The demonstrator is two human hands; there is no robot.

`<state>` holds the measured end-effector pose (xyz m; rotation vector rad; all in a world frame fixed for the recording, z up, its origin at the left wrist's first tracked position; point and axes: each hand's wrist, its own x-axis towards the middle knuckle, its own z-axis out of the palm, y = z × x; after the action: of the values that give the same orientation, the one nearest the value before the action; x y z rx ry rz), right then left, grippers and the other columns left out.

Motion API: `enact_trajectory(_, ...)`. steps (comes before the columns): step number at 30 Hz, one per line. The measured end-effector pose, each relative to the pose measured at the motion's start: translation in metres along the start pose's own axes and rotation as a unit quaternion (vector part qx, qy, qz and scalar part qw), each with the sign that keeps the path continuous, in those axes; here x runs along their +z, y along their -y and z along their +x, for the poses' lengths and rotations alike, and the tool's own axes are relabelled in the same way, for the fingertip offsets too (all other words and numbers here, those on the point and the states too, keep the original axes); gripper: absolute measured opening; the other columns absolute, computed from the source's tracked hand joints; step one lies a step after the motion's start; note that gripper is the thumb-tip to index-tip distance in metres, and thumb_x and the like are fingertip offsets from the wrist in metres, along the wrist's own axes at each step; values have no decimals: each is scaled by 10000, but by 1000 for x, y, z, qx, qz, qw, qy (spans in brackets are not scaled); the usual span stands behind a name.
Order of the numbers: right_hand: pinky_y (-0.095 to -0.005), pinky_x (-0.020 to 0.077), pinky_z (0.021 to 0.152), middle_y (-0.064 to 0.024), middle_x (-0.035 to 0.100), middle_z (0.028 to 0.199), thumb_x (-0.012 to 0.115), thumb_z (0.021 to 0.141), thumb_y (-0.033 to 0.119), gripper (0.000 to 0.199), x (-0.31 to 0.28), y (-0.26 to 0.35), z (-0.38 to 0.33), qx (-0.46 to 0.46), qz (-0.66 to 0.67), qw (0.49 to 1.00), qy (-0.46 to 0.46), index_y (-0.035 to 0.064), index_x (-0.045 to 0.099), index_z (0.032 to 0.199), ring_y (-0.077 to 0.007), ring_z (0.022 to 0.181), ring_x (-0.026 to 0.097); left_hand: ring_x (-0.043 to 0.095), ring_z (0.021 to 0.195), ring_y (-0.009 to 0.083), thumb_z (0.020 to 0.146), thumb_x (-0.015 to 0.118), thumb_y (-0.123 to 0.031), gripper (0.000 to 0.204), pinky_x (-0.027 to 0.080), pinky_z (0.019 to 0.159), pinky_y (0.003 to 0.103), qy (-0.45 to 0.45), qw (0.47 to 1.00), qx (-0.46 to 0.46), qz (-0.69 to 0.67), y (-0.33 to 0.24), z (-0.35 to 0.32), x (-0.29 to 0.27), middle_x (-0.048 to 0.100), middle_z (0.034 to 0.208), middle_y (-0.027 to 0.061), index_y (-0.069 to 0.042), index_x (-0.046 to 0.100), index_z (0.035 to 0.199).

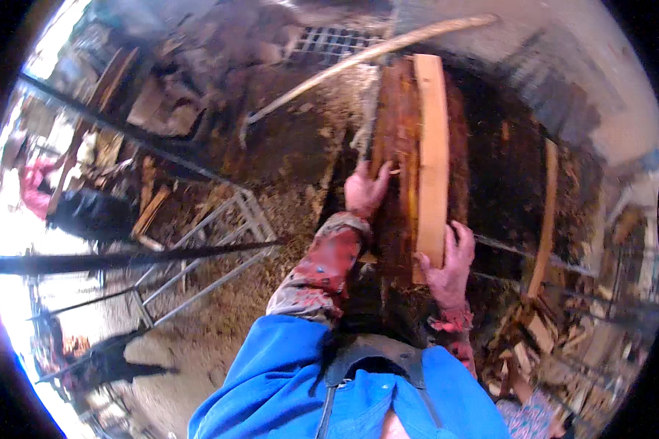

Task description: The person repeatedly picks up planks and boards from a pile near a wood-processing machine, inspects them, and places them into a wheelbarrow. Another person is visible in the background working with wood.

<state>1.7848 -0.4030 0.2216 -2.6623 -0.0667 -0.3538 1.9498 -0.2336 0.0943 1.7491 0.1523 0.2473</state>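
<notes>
Steadying that pale plank (433, 154) atop the brown boards (397, 139) probably works best with the left hand (366, 192) spread loosely at their left edge and right hand (449, 269) squared to the plank's near end, though can't tell if those fingers actually grip.

Looks steeply down from the wearer's head through a wide fisheye, over the blue garment (271, 366) toward left hand (366, 192) and right hand (449, 272), near below

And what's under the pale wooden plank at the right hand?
Reddish-brown wood shows along both sides of the pale wooden plank. The surface directly beneath the plank is covered and can't be seen.
</notes>
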Motion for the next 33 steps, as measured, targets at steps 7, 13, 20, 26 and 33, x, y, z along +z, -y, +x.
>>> enact_trajectory(7,-512,322,1071,-158,432,1349,789,720,366,704,4,0,1,32,-9,999,-28,-2,538,1265,-384,1285,386,686,943,368,885,690,-377,438,546,775,421,21,999,5,45,-22,0,-4,710,958,219,-2,650,1108)
enact_trajectory(13,-500,342,1060,-137,455,1326,792,713,384,681,2,1,-1,54,-17,998,-39,17,565,1239,-367,1282,402,693,909,241,937,650,-308,394,523,806,339,56,993,-38,93,-38,-2,-5,723,1012,170,56,656,1089)
enact_trajectory(20,-494,354,1058,-134,470,1315,781,730,403,659,8,-4,-4,53,-9,996,-67,13,586,1223,-362,1264,425,709,865,313,896,683,-360,443,535,734,381,46,996,-19,81,-20,2,-2,714,917,211,27,648,1108)
enact_trajectory(26,-494,370,1034,-132,482,1297,801,698,387,635,8,1,0,55,-3,995,-85,10,605,1170,-357,1235,444,704,844,364,896,669,-409,452,539,711,414,39,999,12,19,1,6,0,709,875,220,24,650,1022)
enact_trajectory(33,-499,352,1043,-147,477,1268,809,694,334,612,3,3,4,56,19,996,-72,7,601,1168,-368,1233,430,712,879,333,899,672,-356,421,540,738,392,56,998,5,26,-19,4,-7,721,913,196,22,649,1084)
